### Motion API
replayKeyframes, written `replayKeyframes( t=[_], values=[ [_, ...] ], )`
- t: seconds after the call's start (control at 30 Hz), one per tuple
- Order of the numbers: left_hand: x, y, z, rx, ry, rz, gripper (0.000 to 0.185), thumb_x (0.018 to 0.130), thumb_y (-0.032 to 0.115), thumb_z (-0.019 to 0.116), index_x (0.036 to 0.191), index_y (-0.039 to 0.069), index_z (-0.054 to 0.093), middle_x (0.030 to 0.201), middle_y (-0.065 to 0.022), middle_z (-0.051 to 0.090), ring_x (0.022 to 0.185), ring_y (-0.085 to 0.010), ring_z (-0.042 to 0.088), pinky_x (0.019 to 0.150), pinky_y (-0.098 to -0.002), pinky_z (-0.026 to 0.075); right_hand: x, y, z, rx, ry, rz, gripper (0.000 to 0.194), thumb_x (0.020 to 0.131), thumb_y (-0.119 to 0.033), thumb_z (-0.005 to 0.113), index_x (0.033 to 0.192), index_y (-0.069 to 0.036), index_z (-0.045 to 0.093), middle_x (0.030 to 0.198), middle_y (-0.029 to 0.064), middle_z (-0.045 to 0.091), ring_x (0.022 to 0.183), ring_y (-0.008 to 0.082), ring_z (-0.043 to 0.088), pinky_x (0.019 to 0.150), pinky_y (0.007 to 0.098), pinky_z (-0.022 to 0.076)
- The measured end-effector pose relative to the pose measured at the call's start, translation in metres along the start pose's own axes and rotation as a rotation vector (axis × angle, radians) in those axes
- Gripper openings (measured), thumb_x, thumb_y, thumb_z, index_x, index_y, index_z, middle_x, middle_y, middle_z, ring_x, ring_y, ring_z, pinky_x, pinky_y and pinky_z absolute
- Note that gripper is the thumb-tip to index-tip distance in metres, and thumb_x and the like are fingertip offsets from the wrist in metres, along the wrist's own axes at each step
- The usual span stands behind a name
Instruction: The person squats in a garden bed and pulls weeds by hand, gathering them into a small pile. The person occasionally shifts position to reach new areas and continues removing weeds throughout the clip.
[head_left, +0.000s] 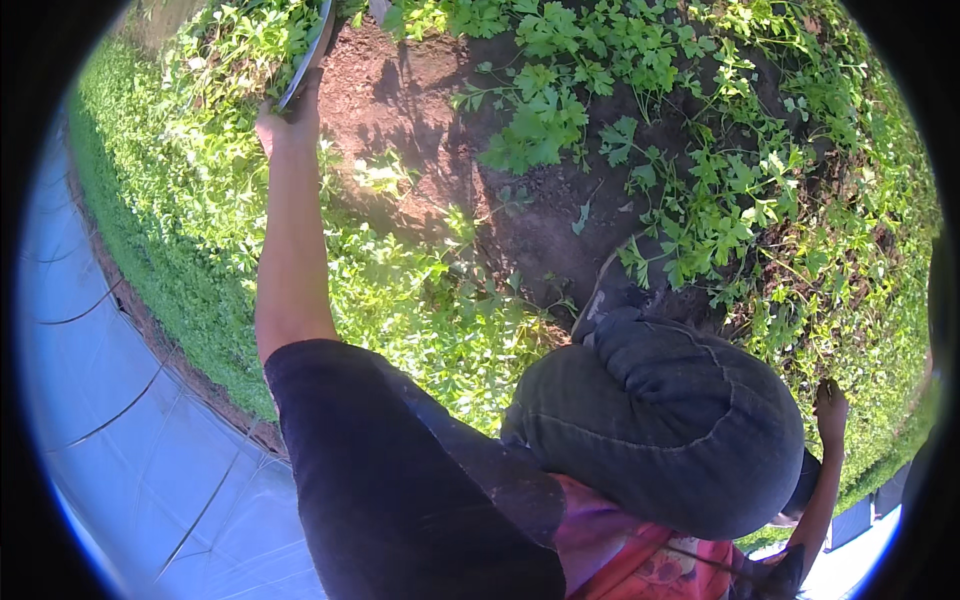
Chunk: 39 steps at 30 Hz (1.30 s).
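Observation:
My left hand (291, 124) reaches out at the upper left. It grips the lower end of a curved object with a shiny pale edge (309, 56), seen nearly edge-on. The picture's top cuts this object off, so its kind is unclear. Leafy green plants (232, 45), parsley-like, lie just left of that hand. Far over at the right, small in view, my right hand (831, 412) is down among low leafy plants (795, 360). Its fingers are dark and partly lost in the leaves, so I cannot tell whether they hold any.
My bent knee in dark trousers (660, 427) fills the lower middle, with a shoe (600, 292) on the soil beyond. Bare brown soil (405, 97) shows between the plants. Larger leafy clumps (547, 112) stand ahead. Pale sheeting with curved ribs (112, 390) runs along the left.

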<state>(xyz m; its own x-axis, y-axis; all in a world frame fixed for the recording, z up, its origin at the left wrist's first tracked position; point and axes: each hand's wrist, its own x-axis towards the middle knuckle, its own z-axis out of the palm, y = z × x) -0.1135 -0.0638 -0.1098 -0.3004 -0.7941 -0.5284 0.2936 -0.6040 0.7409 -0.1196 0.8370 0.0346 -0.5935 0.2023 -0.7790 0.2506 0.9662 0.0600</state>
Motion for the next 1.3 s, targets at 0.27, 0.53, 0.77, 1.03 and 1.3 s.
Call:
replayKeyframes(
  t=[0.27, 0.53, 0.77, 1.03, 1.3],
  values=[
    [-0.028, -0.018, -0.009, 0.053, -0.070, -0.173, 0.055, 0.098, 0.031, 0.047, 0.133, -0.009, 0.035, 0.127, -0.0244, 0.050, 0.117, -0.0344, 0.052, 0.099, -0.0444, 0.047, -0.019, -0.052, -0.007, 0.086, 0.007, -0.097, 0.019, 0.096, -0.014, 0.049, 0.098, 0.002, 0.059, 0.061, 0.0078, 0.055, 0.052, 0.0137, 0.050, 0.051, 0.0298, 0.0423],
    [-0.194, -0.073, -0.017, 1.390, -0.757, -0.147, 0.037, 0.095, 0.019, 0.053, 0.126, 0.000, 0.053, 0.118, -0.0154, 0.060, 0.110, -0.0230, 0.057, 0.085, -0.0374, 0.051, 0.002, -0.089, -0.014, 0.234, 0.000, -0.235, 0.017, 0.095, -0.010, 0.052, 0.103, 0.003, 0.060, 0.068, 0.0038, 0.053, 0.060, 0.0094, 0.046, 0.055, 0.0270, 0.0390],
    [-0.216, -0.098, -0.073, 2.343, -1.323, 0.608, 0.030, 0.089, 0.024, 0.054, 0.108, 0.001, 0.055, 0.103, -0.0235, 0.057, 0.097, -0.0427, 0.055, 0.084, -0.0493, 0.046, 0.001, -0.105, -0.030, 0.183, 0.088, -0.305, 0.017, 0.092, -0.011, 0.054, 0.101, 0.002, 0.060, 0.072, 0.0110, 0.058, 0.063, 0.0159, 0.052, 0.060, 0.0309, 0.0431],
    [-0.246, -0.122, -0.065, 2.696, -0.743, -0.027, 0.038, 0.089, 0.035, 0.052, 0.098, -0.001, 0.057, 0.102, -0.0250, 0.062, 0.094, -0.0439, 0.062, 0.081, -0.0498, 0.051, -0.024, -0.086, -0.022, 0.290, 0.036, -0.289, 0.015, 0.089, -0.006, 0.057, 0.101, 0.003, 0.060, 0.079, 0.0129, 0.065, 0.070, 0.0187, 0.060, 0.066, 0.0330, 0.0476],
    [-0.241, -0.111, -0.089, 2.763, -0.953, 0.145, 0.032, 0.085, 0.029, 0.052, 0.091, 0.000, 0.066, 0.096, -0.0238, 0.062, 0.088, -0.0416, 0.064, 0.078, -0.0481, 0.052, -0.036, -0.080, -0.027, 0.275, 0.105, -0.485, 0.016, 0.082, -0.003, 0.055, 0.097, 0.002, 0.060, 0.081, 0.0194, 0.063, 0.075, 0.0338, 0.062, 0.069, 0.0395, 0.0481]
  ],
)
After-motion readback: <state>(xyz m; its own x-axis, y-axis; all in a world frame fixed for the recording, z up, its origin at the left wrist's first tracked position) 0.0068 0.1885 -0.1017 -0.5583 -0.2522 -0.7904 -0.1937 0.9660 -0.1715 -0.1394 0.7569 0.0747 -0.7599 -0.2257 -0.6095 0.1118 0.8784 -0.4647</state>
